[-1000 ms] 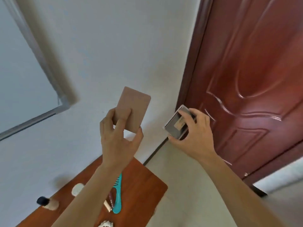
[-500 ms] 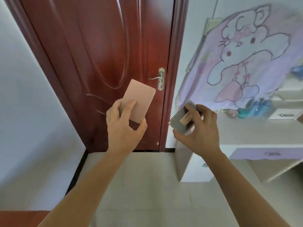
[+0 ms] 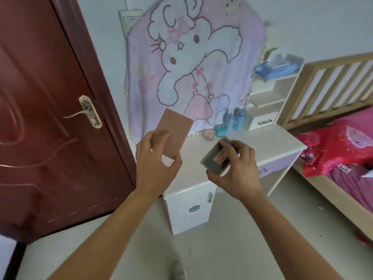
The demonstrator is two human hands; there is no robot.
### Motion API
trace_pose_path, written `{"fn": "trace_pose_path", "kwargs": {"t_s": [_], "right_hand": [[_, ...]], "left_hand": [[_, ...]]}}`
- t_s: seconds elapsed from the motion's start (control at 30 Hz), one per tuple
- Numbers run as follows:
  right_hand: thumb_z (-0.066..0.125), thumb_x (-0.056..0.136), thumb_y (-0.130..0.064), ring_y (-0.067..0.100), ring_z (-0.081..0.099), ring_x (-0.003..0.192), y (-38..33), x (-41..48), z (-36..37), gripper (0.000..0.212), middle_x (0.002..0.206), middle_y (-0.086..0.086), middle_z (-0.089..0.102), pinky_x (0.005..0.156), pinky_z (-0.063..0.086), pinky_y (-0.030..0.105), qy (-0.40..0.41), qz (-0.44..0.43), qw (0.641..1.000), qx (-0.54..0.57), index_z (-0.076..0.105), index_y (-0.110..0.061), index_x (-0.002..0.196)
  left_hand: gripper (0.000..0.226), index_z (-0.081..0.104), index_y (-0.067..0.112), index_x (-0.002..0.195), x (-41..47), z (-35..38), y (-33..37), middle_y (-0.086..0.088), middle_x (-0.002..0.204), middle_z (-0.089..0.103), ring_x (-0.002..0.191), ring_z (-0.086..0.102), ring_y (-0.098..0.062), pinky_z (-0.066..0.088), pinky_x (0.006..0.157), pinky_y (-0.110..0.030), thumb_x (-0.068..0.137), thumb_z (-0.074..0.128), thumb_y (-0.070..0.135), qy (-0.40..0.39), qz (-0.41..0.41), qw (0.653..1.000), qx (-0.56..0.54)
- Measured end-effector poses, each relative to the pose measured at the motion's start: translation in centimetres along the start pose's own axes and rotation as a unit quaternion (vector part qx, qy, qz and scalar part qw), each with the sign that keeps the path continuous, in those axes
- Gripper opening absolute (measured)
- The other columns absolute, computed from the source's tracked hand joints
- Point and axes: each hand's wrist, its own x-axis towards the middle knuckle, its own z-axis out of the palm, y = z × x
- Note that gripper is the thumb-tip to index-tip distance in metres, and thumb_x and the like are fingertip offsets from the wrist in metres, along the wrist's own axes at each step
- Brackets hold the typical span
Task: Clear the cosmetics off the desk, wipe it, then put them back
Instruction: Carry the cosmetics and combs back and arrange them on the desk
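My left hand [image 3: 155, 164] holds a flat pink rectangular palette [image 3: 175, 136] upright by its lower end. In my right hand [image 3: 235, 170] sits a small grey compact case [image 3: 216, 158] with a tan label, tilted toward me. Both hands hover in front of a white dressing desk [image 3: 268, 144] with lilac drawer fronts. At the back of the desk stand a few cosmetics: blue bottles [image 3: 240, 118], a teal jar [image 3: 220, 129] and a small pink jar [image 3: 209, 134].
A dark red door [image 3: 50, 118] with a brass handle stands to the left. A pink cartoon blanket [image 3: 191, 63] hangs behind the desk. White shelves [image 3: 270, 91] hold blue tissues. A wooden bed [image 3: 343, 138] with red bedding is at the right. Pale floor lies below.
The view has swung right, from a brown table and bare wall, past the door, to the white desk. Both hands keep the same hold on their items.
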Motion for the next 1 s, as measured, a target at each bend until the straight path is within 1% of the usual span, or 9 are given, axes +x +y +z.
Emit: {"fn": "trace_pose_path", "kwargs": {"t_s": [0.1, 0.23, 0.37, 0.5, 0.6, 0.67, 0.77, 0.9, 1.0], "right_hand": [[0.077, 0.057, -0.052, 0.031, 0.042, 0.121, 4.4, 2.6, 1.7, 0.086, 0.132, 0.007, 0.048, 0.093, 0.049, 0.04, -0.027, 0.025, 0.999, -0.021, 0.054, -0.022, 0.134], [0.079, 0.057, -0.053, 0.028, 0.039, 0.122, 9.7, 8.7, 3.7, 0.089, 0.133, 0.005, 0.047, 0.096, 0.048, 0.041, -0.047, 0.045, 0.996, -0.059, 0.052, -0.024, 0.137], [0.078, 0.057, -0.055, 0.027, 0.038, 0.121, 14.2, 15.3, 5.2, 0.09, 0.133, 0.005, 0.047, 0.094, 0.048, 0.04, -0.047, 0.073, 0.993, -0.086, 0.051, -0.024, 0.137], [0.078, 0.058, -0.056, 0.025, 0.036, 0.123, 17.6, 19.6, 7.5, 0.089, 0.135, 0.004, 0.045, 0.094, 0.046, 0.038, -0.067, 0.102, 0.988, -0.091, 0.05, -0.025, 0.137], [0.08, 0.057, -0.052, 0.028, 0.041, 0.121, 19.8, 22.3, 10.7, 0.087, 0.133, 0.005, 0.048, 0.093, 0.049, 0.04, -0.099, 0.083, 0.989, -0.074, 0.053, -0.023, 0.134], [0.081, 0.057, -0.053, 0.028, 0.043, 0.119, 21.4, 24.0, 13.6, 0.087, 0.133, 0.005, 0.049, 0.093, 0.049, 0.041, -0.149, 0.061, 0.985, -0.066, 0.054, -0.023, 0.134], [0.078, 0.057, -0.059, 0.027, 0.043, 0.12, 23.4, 26.3, 18.6, 0.089, 0.135, 0.002, 0.048, 0.096, 0.046, 0.039, -0.256, 0.012, 0.966, -0.042, 0.051, -0.026, 0.135], [0.073, 0.059, -0.063, 0.027, 0.04, 0.123, 25.3, 29.2, 25.8, 0.088, 0.137, 0.001, 0.044, 0.101, 0.038, 0.036, -0.405, -0.086, 0.91, -0.029, 0.045, -0.03, 0.136], [0.074, 0.058, -0.056, 0.029, 0.041, 0.121, 25.9, 30.5, 30.4, 0.083, 0.134, 0.001, 0.047, 0.1, 0.039, 0.039, -0.468, -0.162, 0.868, -0.018, 0.049, -0.028, 0.132]], "left_hand": [[0.059, 0.049, 0.029, 0.13, 2.8, 6.3, -0.7, 0.006, 0.13, 0.042, 0.112, 0.038, -0.016, 0.041, 0.092, -0.033, 0.075, 0.069, 0.035, -0.028, 0.007, 0.999, -0.015], [0.06, 0.05, 0.028, 0.129, 8.5, 14.1, -2.1, 0.003, 0.13, 0.045, 0.113, 0.04, -0.02, 0.047, 0.09, -0.039, 0.072, 0.07, 0.029, -0.049, -0.01, 0.998, -0.048], [0.059, 0.049, 0.025, 0.128, 15.1, 20.4, -2.7, 0.002, 0.131, 0.045, 0.114, 0.04, -0.019, 0.048, 0.089, -0.036, 0.073, 0.062, 0.041, -0.074, -0.013, 0.995, -0.058], [0.063, 0.047, 0.023, 0.13, 18.8, 25.6, -4.1, 0.001, 0.135, 0.044, 0.118, 0.041, -0.02, 0.048, 0.089, -0.034, 0.073, 0.072, 0.037, -0.1, -0.045, 0.992, -0.056], [0.062, 0.048, 0.022, 0.129, 19.8, 28.8, -6.4, 0.001, 0.136, 0.044, 0.119, 0.042, -0.02, 0.047, 0.088, -0.033, 0.074, 0.073, 0.037, -0.114, -0.082, 0.989, -0.043], [0.061, 0.048, 0.023, 0.129, 19.3, 30.7, -8.2, 0.002, 0.134, 0.044, 0.118, 0.042, -0.019, 0.047, 0.088, -0.032, 0.074, 0.072, 0.035, -0.126, -0.112, 0.985, -0.03], [0.062, 0.045, 0.024, 0.13, 17.6, 33.6, -10.8, 0.001, 0.134, 0.044, 0.117, 0.042, -0.02, 0.042, 0.087, -0.029, 0.075, 0.071, 0.038, -0.152, -0.154, 0.976, -0.008], [0.068, 0.045, 0.022, 0.135, 14.7, 37.0, -12.9, -0.003, 0.131, 0.047, 0.116, 0.044, -0.023, 0.045, 0.088, -0.031, 0.075, 0.074, 0.037, -0.171, -0.245, 0.954, 0.024], [0.071, 0.045, 0.021, 0.138, 12.5, 38.9, -13.4, -0.004, 0.13, 0.047, 0.115, 0.045, -0.024, 0.047, 0.086, -0.033, 0.076, 0.074, 0.037, -0.168, -0.335, 0.926, 0.043]]}}
